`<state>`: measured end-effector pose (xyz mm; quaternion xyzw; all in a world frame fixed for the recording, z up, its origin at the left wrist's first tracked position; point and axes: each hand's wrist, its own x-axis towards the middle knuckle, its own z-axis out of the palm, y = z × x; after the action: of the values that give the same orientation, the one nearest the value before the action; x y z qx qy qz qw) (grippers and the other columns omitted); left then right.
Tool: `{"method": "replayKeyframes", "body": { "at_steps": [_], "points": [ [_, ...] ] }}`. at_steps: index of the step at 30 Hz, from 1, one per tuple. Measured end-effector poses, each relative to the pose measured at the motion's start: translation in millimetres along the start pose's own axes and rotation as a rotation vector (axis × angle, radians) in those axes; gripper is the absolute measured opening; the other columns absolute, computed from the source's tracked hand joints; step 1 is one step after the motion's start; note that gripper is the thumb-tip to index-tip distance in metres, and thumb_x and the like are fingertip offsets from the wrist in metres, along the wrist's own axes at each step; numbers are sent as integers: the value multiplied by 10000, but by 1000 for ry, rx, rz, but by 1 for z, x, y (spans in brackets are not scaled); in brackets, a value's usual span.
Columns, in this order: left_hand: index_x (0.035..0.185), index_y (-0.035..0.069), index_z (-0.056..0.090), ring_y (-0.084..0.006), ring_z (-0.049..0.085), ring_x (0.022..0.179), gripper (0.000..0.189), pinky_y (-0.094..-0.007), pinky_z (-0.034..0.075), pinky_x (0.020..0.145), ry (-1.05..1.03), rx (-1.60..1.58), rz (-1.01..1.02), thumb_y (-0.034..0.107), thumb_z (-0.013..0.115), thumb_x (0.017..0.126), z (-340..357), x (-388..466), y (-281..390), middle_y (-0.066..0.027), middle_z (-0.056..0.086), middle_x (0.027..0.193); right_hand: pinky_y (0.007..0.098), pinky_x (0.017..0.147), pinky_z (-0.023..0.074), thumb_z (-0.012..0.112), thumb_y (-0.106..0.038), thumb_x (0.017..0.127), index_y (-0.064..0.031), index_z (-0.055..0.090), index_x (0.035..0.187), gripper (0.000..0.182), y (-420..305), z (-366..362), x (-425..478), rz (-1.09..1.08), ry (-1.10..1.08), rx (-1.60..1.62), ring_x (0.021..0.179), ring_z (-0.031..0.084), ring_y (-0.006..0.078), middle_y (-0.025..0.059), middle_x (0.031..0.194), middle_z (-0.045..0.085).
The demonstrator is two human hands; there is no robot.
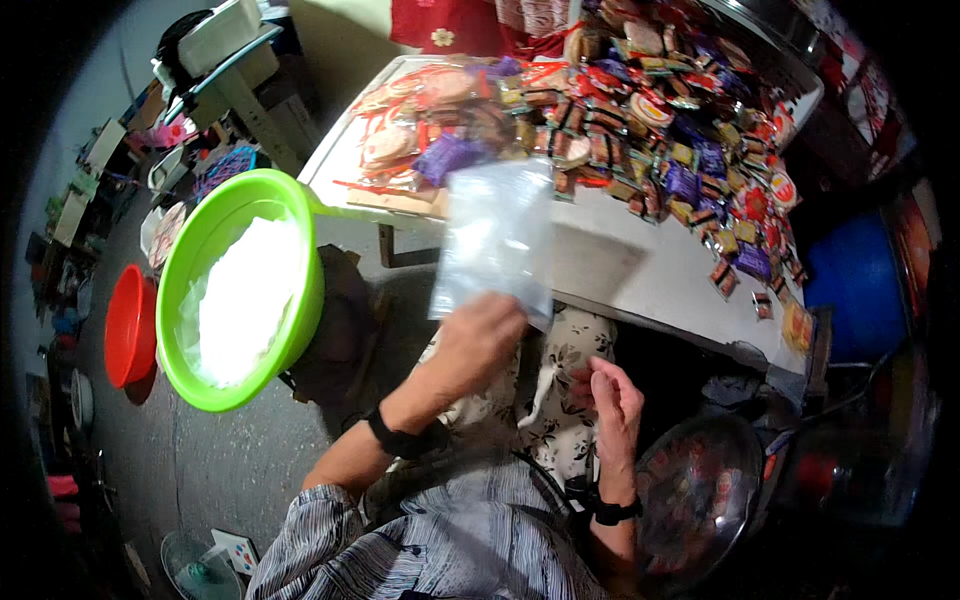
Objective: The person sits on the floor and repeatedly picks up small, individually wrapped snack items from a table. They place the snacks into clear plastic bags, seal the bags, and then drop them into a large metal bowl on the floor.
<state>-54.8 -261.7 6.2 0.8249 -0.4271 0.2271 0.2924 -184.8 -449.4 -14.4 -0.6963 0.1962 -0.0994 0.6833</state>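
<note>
My left hand [480, 341], its fingers closed, holds the lower end of a clear plastic bag [495, 232] over the table's near edge. The bag looks flat and slightly blurred. To the right, my right hand [616, 390] is raised above my patterned trousers, fingers partly curled and apart, with nothing seen in it. Beyond the bag, wrapped snacks and clear packs of round wafers [390, 142] lie on the white table [600, 255]. A large heap of small wrapped sweets and biscuits [675, 150] covers its right part.
On my left stands a lime green basin [307, 300] holding white plastic material [244, 307]. A red basin [129, 326] is behind it. A blue container [859, 285] stands right of the table. Below it, a round transparent container [697, 495] has wrapped items inside.
</note>
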Motion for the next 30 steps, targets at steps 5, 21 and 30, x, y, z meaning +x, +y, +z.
{"method": "replayKeyframes", "body": {
  "at_steps": [5,21,30],
  "points": [
    [865,45,564,-228,518,748,205,-325,468,608,-218,-146,134,146,567,686,36,17,33,-64,502,852,242,607,529,496,-314,943,-7,568,1121,362,8,5,16,195,-26,332,781,634,126,77,947,655],
    [928,10,624,-62,489,725,187,-199,390,636,-226,-1504,-1239,184,597,864,43,-24,42,1,576,810,201,518,483,560,-192,905,-25,573,929,169,29,7,54,138,76,454,587,580,89,91,800,657],
    [636,120,547,-22,323,483,206,-201,224,446,1,-1463,-1211,138,564,841,67,-2,24,83,437,565,205,554,453,563,-199,904,3,595,1021,235,29,10,44,-127,248,-65,654,540,74,56,859,624]
  ]
}}
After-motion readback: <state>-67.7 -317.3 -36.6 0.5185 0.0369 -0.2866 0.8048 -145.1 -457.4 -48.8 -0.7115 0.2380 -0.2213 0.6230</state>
